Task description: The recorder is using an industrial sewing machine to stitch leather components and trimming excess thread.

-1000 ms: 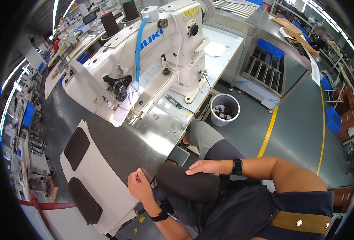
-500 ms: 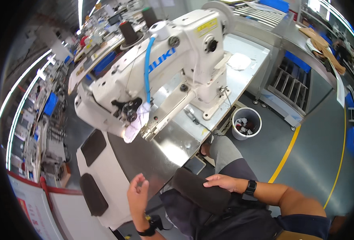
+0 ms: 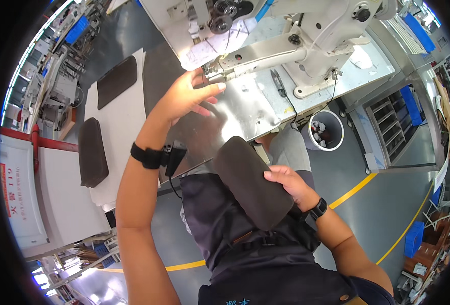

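Observation:
My right hand (image 3: 292,186) grips a dark brown, rounded oblong padded piece (image 3: 253,183) by its right edge, thumb on top. The piece rests over my lap, on the dark apron. My left hand (image 3: 192,96) is open, thumb and fingers apart, reaching up beside the narrow arm (image 3: 255,60) of a white sewing machine (image 3: 316,30). Its upper fingertips are next to the tip of that arm, just below the machine head; I cannot tell whether they touch it. The needle area is partly covered by a whitish wrap (image 3: 217,48).
Left of the metal tabletop (image 3: 235,109), a white sheet (image 3: 118,137) bears a flat dark brown piece (image 3: 117,81) and a rounded one (image 3: 93,152). Black tweezer-like snips (image 3: 278,83) lie under the machine arm. A waste bin (image 3: 331,146) stands right of my knee, beside a metal cabinet (image 3: 359,119).
My left hand has moved forward from near the table's front edge to the machine arm's tip. My right hand keeps hold of the padded piece. The view has tilted further down.

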